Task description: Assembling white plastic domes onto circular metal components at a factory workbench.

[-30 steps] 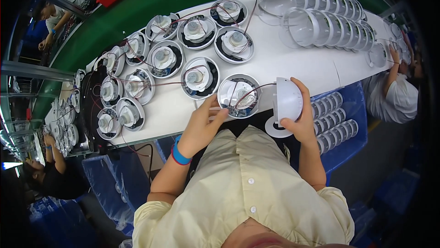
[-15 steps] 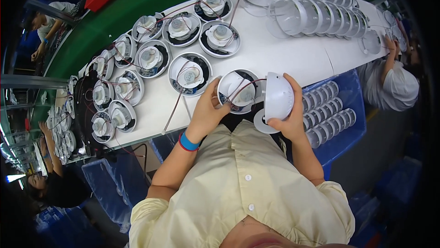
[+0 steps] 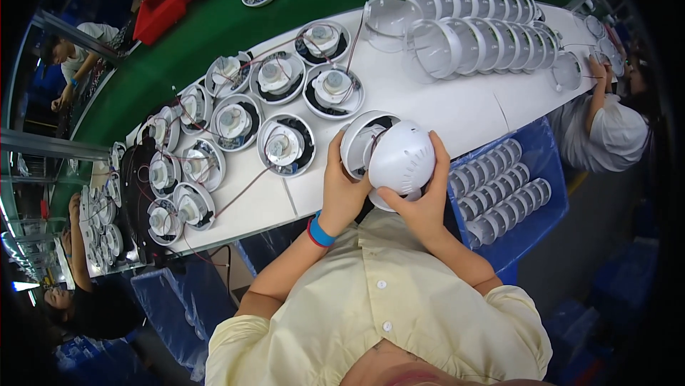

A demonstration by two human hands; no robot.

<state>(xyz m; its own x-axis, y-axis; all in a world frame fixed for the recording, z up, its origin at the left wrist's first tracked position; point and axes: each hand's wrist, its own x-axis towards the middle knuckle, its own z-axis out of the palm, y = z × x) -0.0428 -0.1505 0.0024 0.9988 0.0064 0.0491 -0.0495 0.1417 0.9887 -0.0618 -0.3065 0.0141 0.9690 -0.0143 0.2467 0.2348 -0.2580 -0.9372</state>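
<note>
My left hand [image 3: 343, 192] is closed round the side of a white round housing [image 3: 352, 145], which has a pale motor unit and a dark lining inside. My right hand [image 3: 427, 204] grips a white dome cover [image 3: 403, 154] with rows of small slits. The cover overlaps the housing's right part, tilted, and hides much of its inside. Whether the two rims touch cannot be told. Beneath the cover shows the edge of a white disc [image 3: 381, 201]. Nearest on the left lies another open housing [image 3: 287, 145] with a motor and thin wires.
Several similar housings [image 3: 232, 122] crowd the white table [image 3: 457, 106] to the left. Rows of clear-and-white cups [image 3: 435, 47] stand at the back right. A blue lined bin [image 3: 553, 193] holds white rings. Beyond are a green belt [image 3: 214, 18], a red bin [image 3: 158, 11] and co-workers.
My right hand has moved left and turned the dome cover over the housing, its slitted outside now facing up. The view has shifted slightly.
</note>
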